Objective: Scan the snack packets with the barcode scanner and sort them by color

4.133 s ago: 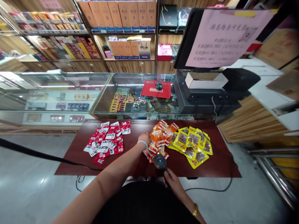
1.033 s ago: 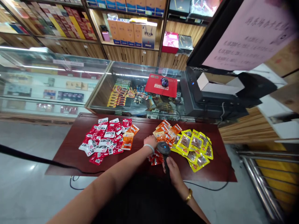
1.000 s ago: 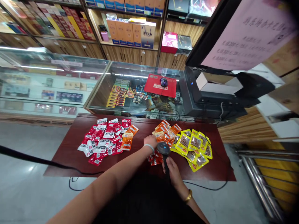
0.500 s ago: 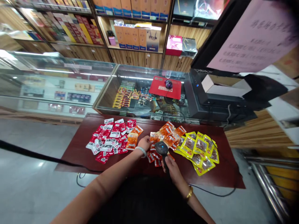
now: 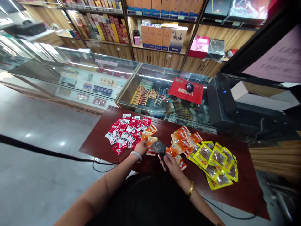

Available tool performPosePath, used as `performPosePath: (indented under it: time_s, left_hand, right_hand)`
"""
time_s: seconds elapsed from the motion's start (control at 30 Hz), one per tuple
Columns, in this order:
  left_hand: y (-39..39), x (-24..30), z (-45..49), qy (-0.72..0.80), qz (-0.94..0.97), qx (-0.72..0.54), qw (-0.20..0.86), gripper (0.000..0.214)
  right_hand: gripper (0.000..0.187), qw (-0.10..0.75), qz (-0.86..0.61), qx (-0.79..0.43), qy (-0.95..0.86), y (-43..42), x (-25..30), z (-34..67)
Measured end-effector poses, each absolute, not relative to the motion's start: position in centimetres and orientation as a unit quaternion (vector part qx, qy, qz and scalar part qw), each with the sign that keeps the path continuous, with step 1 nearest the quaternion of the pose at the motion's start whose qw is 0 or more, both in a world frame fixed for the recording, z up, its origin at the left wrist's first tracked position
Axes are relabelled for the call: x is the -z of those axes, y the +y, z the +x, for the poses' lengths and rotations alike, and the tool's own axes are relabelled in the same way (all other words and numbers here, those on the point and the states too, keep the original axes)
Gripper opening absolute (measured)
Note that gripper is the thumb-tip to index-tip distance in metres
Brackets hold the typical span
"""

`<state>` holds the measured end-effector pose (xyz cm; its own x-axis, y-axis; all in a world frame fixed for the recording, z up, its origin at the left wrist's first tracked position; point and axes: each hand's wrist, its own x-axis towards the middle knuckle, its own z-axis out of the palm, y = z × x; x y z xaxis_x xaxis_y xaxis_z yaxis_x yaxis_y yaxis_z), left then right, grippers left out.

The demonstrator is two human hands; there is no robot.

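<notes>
My left hand (image 5: pixel 142 147) pinches a small orange snack packet (image 5: pixel 152 140) just left of the scanner head. In my right hand (image 5: pixel 171 164) is a black handheld barcode scanner (image 5: pixel 159 147), its head pointing away from me, close to that packet. Left of my hands spreads a pile of red and white packets (image 5: pixel 127 133), with an orange packet (image 5: pixel 146 135) at its right edge. A heap of orange packets (image 5: pixel 183 139) lies beyond and right of the scanner. Further right are larger yellow packets (image 5: pixel 216 158) with clear windows. Part of the nearer orange packets is hidden by my right hand.
The dark red table (image 5: pixel 94 141) stands against a glass display counter (image 5: pixel 131 84). On the glass rest a red mat (image 5: pixel 176 89) and a computer mouse (image 5: pixel 189 87). A black checkout machine (image 5: pixel 221 100) stands at right. A black cable (image 5: pixel 58 152) crosses at left.
My left hand has moved left with an orange packet, from the orange heap towards the red pile. The scanner has followed it. The whole view has swung, shifting the table rightwards.
</notes>
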<state>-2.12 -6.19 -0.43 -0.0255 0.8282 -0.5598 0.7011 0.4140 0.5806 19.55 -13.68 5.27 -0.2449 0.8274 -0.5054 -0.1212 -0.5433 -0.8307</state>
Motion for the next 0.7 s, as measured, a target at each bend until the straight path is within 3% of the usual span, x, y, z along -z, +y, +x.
performPosePath:
  time_s: [0.23,0.4,0.57,0.7]
  left_hand:
    - [-5.0,-1.1,-3.7,0.745,0.634,-0.078,0.193,0.042]
    - [-5.8,-0.5,2.8,0.584,0.757,-0.022,0.294,0.041]
    - [-6.4,0.1,8.5,0.543,0.788,0.03,0.287,0.058]
    - [-5.5,0.2,9.7,0.528,0.795,0.056,0.292,0.051]
  right_hand:
    - [0.037,0.402,-0.583,-0.642,-0.294,-14.8,-5.4,21.8]
    - [0.04,0.442,-0.62,-0.585,-0.278,-15.1,-6.3,23.4]
    - [0.039,0.452,-0.633,-0.567,-0.272,-15.6,-6.8,23.8]
    - [0.038,0.459,-0.629,-0.568,-0.269,-15.8,-6.9,24.0]
